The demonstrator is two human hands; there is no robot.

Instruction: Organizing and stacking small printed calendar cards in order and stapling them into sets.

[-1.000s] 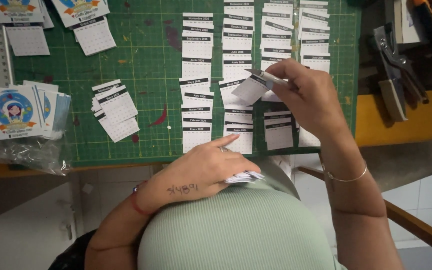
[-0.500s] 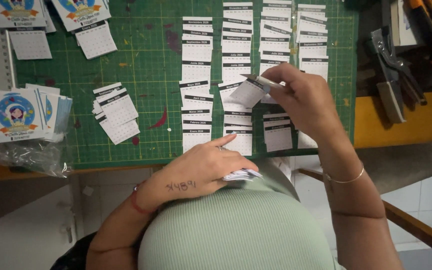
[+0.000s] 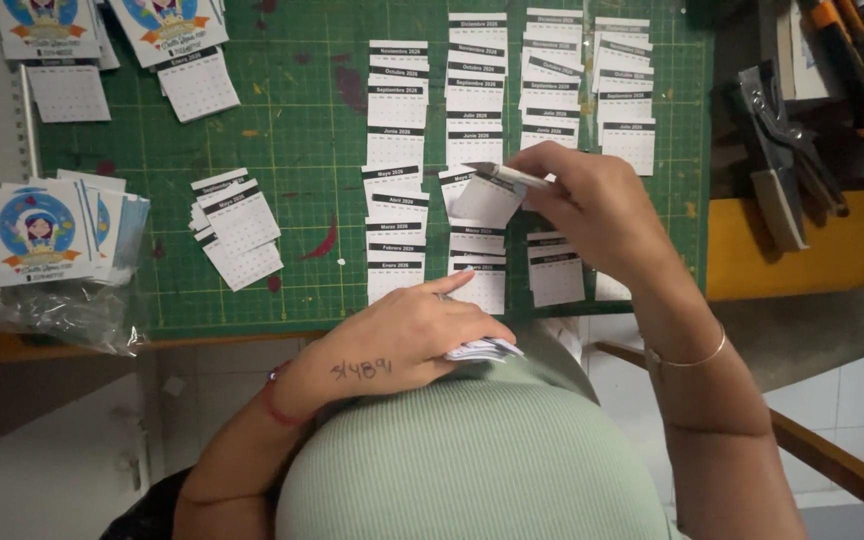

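Two hands work over a green cutting mat (image 3: 292,140) on the desk, both closed on paper. The right hand (image 3: 592,205) is raised just above the mat, its thumb and fingers pinched shut on a small white calendar slip (image 3: 487,198), which hangs tilted from the grip over the middle column of slips; whether it touches the ones beneath cannot be told. The left hand (image 3: 407,335) sits at the near edge of the mat, against the person's pale green top, fingers curled around a small stack of slips (image 3: 484,350) whose edges poke out to the right; its forefinger is stretched forward and points at the lowest slip of the middle column. Rows of calendar slips (image 3: 397,150) lie in overlapping columns across the mat. To the left, a loose pile of slips (image 3: 237,228) lies fanned out, and a stack of illustrated cards (image 3: 37,235) rests at the mat's left edge on a clear plastic bag (image 3: 42,310). Grey metal pliers (image 3: 777,160) lie well to the right, off the mat.
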